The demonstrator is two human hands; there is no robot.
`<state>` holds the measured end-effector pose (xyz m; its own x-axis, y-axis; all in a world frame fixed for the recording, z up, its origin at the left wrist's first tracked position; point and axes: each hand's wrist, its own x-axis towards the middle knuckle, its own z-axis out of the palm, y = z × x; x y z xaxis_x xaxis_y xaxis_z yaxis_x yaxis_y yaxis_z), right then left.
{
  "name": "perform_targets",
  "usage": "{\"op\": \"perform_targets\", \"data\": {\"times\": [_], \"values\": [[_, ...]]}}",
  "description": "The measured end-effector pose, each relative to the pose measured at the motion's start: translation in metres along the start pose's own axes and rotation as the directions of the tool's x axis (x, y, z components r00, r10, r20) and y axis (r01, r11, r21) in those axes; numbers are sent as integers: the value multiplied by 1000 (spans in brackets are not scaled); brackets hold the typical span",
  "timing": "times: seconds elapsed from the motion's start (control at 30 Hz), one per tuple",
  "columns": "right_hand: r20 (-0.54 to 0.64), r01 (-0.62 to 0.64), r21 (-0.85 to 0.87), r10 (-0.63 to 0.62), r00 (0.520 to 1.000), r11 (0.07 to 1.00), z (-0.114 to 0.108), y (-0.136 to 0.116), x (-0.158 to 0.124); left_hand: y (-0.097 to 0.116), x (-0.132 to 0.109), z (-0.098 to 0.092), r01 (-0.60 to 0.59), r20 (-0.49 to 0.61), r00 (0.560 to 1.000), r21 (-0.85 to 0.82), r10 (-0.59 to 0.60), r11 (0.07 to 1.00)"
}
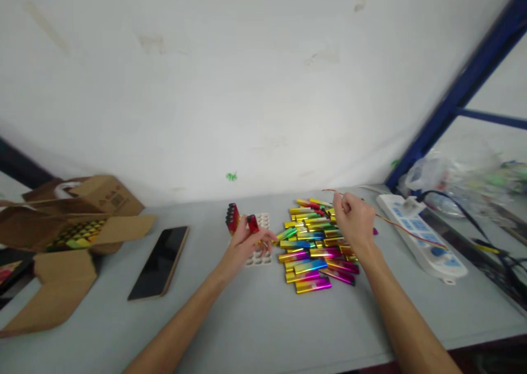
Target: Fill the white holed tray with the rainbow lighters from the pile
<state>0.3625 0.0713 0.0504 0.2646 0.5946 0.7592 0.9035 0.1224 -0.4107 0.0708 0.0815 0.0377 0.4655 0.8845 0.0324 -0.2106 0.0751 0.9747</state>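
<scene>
My left hand [247, 242] is closed around a red tube with a black end [252, 223], above a white tray with round holes [261, 260]. A row of red tubes with black tops [232, 219] stands at the tray's left side. Right of that hand lies a heap of shiny tubes [310, 250] in yellow, green, blue and magenta. My right hand [353, 217] is a fist over the heap's right edge, with a thin red wire [397, 225] passing through it. The wire's free end pokes out to the left; the fingers partly hide how it is gripped.
A white power strip [424, 236] with a plug lies at the right, near plastic bags [448, 179] and a blue metal frame [448, 99]. A phone [160, 261] lies left of the tray. An open cardboard box [66, 291] holding yellow and black pieces stands farther left.
</scene>
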Motion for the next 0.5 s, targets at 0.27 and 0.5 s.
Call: {"op": "perform_targets", "data": {"times": [0.27, 0.5], "values": [[82, 17, -7, -16, 996, 1000, 6, -4, -7, 5, -7, -9, 138, -132, 978, -170, -161, 976], [87, 54, -14, -53, 995, 998, 5, -10, -7, 11, -10, -10, 179, -144, 967, -209, -211, 961]]}}
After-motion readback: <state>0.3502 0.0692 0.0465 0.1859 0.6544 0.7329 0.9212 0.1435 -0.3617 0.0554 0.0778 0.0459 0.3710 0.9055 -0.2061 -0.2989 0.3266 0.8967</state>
